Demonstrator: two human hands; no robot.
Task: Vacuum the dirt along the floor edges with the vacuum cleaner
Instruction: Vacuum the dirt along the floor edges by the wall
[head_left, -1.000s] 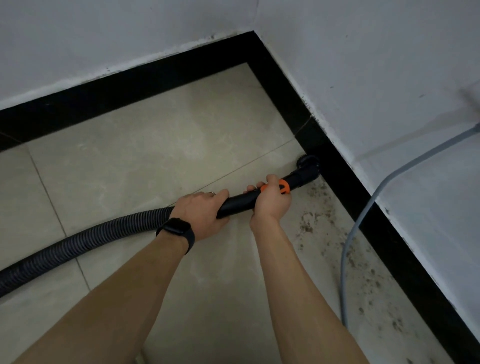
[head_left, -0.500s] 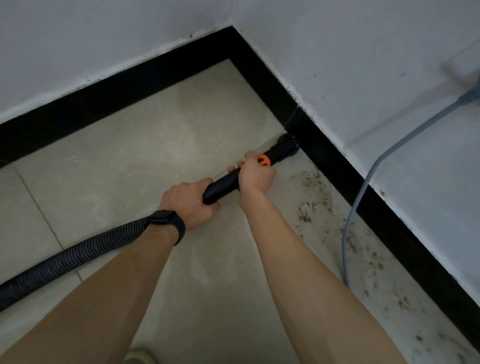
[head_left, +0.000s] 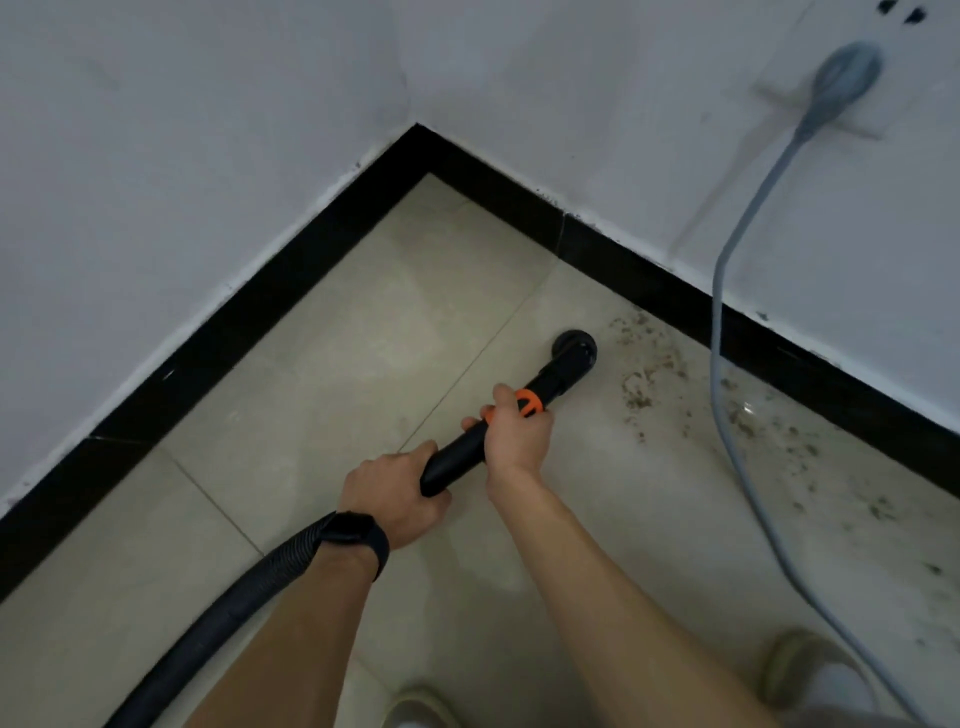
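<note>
Nearby: a grey cable (head_left: 719, 364) hangs from a plug (head_left: 844, 78) in the wall at 1 o'clock of the view, crosses the black skirting (head_left: 260, 312) and trails over the floor (head_left: 337, 374) towards 5 o'clock.
In the way: that cable lies across the dirty strip, at 3 o'clock of the nozzle and well apart from it.
Corner: the two runs of skirting meet at 12 o'clock.
Dirt (head_left: 649, 384): dark specks scattered along the right-hand skirting, starting just beside the nozzle at its 2 o'clock and running on to 4 o'clock.
Feet: two pale shoes (head_left: 810, 670) at the bottom edge, 5 and 6 o'clock.
Nozzle (head_left: 574, 351): round black head low at the tile, near the right skirting but not touching it; at 1 o'clock from the right hand.
Right hand (head_left: 519, 441): fingers wrapped round the black wand (head_left: 457, 460), just behind its orange collar (head_left: 530, 402).
Left hand (head_left: 392, 493): curled round the wand's rear end, at 7 o'clock of the right hand, a dark band (head_left: 356, 535) on the wrist.
Hose (head_left: 234, 597): ribbed, black, leaving behind the left wrist towards 7 o'clock.
</note>
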